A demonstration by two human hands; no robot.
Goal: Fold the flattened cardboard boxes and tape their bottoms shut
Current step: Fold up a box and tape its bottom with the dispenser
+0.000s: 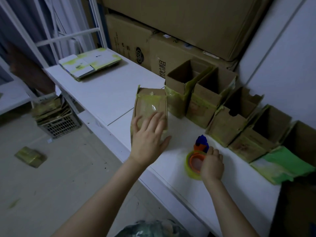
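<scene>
Spotter: Where's the box you're working on?

Operator: From my head view, the taped box sits on the white desk, near its front edge. A glossy strip of clear tape runs across the face turned towards me. I can't tell whether the box stands upside down or lies on its side.

Spotter: And your grips?

Operator: My left grip is released, with the fingers spread and laid flat on the near end of that box. My right grip is clenched round the tape dispenser — orange and blue, resting on the desk just right of the box. It carries a yellowish tape roll.

Spotter: What else is around?

Operator: A row of folded boxes stands open-topped along the wall, touching side by side, from beside the taped box out to my right. The stack of flattened boxes lies at the far end of the desk, well apart from my grips. Big cartons are piled behind. Down on the floor to my left there's a crate heaped with flattened cardboard — and one loose flat piece nearby.
</scene>
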